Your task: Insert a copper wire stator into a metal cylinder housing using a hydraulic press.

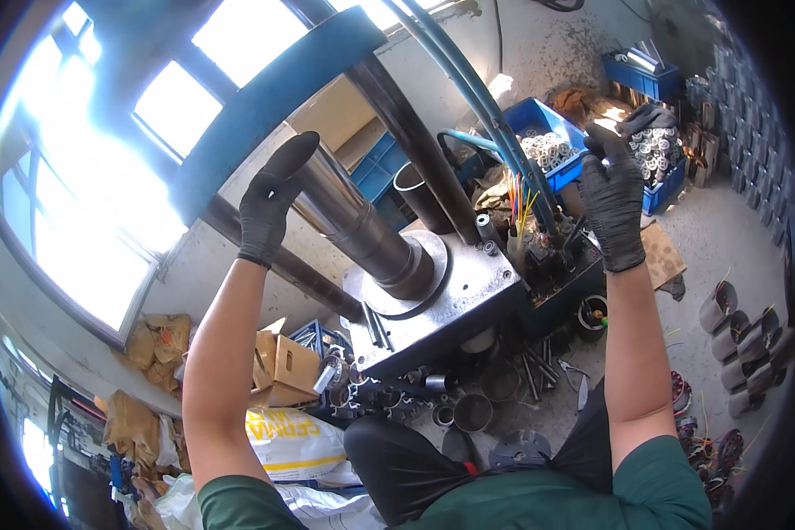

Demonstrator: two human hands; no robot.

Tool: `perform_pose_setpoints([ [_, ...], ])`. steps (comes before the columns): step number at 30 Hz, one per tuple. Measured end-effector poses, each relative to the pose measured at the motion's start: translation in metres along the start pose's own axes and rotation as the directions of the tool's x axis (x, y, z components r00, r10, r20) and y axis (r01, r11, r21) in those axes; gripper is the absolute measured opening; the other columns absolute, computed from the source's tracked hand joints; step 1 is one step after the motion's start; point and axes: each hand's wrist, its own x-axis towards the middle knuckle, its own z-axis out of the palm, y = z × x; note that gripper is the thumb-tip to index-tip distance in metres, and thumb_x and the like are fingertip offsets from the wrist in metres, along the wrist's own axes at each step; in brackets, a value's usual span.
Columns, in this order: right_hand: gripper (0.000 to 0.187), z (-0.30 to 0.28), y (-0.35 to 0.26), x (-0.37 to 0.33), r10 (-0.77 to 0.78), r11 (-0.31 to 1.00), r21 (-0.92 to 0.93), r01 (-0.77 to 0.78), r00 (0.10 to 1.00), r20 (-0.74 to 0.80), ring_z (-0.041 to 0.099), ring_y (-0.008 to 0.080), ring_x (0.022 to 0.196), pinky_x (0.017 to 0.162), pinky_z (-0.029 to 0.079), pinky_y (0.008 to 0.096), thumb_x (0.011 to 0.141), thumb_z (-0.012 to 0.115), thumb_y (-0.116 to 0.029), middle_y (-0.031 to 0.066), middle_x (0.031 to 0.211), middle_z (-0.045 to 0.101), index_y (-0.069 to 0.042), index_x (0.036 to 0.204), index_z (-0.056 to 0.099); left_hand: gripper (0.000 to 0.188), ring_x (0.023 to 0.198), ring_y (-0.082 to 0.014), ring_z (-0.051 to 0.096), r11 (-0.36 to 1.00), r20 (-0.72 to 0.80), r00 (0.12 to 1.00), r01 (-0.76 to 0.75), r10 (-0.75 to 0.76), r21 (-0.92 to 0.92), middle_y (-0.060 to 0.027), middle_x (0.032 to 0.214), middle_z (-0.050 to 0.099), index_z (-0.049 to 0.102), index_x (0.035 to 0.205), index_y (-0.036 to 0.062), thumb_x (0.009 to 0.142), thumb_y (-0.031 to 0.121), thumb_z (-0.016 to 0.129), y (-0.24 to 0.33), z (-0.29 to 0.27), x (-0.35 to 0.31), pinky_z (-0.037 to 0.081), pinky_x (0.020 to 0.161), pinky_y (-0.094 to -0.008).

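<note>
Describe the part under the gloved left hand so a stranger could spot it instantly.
Start at the grey steel press block in the middle. Rising from its round collar is a thick shiny metal cylinder, with the left hand on its top end. Unlike the dark side columns, it is polished.

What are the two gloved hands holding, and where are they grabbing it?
The left hand grips the shiny metal cylinder of the press near its upper end. The right hand reaches toward the blue hoses; whether it grips anything cannot be told.
</note>
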Motion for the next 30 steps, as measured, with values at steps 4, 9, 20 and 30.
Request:
perform_pose_setpoints([
  [4, 0.025, -0.030, -0.012, 0.009, 0.115, 0.993, 0.005, -0.116, 0.987, 0.116, 0.074, 0.0212, 0.093, 0.088, 0.059, 0.0348, 0.099, 0.064, -0.004, 0.0146, 0.103, 0.076, 0.000, 0.123, 0.072, 0.033, 0.085, -0.0127, 0.061, 0.987, -0.120, 0.985, 0.137, -0.126, 0.085, -0.0023, 0.087, 0.069, 0.069, 0.093, 0.0017, 0.096, 0.032, 0.081, 0.001, 0.001, 0.004, 0.051, 0.082, -0.0306],
  [9, 0.024, -0.051, -0.028, 0.009, 0.150, 0.983, -0.140, -0.116, 0.952, 0.268, 0.077, 0.0291, 0.097, 0.090, 0.060, 0.0383, 0.099, 0.066, -0.008, 0.0212, 0.107, 0.078, 0.002, 0.120, 0.073, 0.040, 0.082, -0.0139, 0.064, 0.950, -0.203, 0.964, 0.216, -0.171, 0.226, -0.0054, 0.083, 0.071, 0.070, 0.091, 0.0011, 0.095, 0.039, 0.082, -0.007, 0.003, 0.004, 0.051, 0.080, -0.0312],
  [20, 0.026, -0.075, -0.040, 0.005, 0.175, 0.974, -0.215, -0.072, 0.844, 0.507, 0.076, 0.0317, 0.094, 0.089, 0.059, 0.0422, 0.099, 0.061, -0.011, 0.0250, 0.103, 0.076, 0.002, 0.118, 0.073, 0.043, 0.082, -0.0166, 0.068, 0.920, -0.281, 0.929, 0.310, -0.240, 0.240, -0.0080, 0.086, 0.075, 0.069, 0.099, 0.0012, 0.090, 0.040, 0.087, -0.027, 0.005, 0.000, 0.054, 0.079, -0.0336],
  [30, 0.025, -0.100, -0.072, -0.022, 0.046, 0.917, -0.286, 0.278, 0.638, 0.769, 0.074, 0.0391, 0.085, 0.079, 0.059, 0.0475, 0.092, 0.066, -0.009, 0.0220, 0.090, 0.074, -0.002, 0.114, 0.074, 0.082, 0.085, -0.0153, 0.063, 0.905, -0.265, 0.910, 0.210, -0.320, -0.370, -0.0079, 0.101, 0.065, 0.042, 0.149, -0.0017, 0.090, 0.029, 0.089, -0.064, 0.026, -0.014, 0.054, 0.076, -0.0314],
])
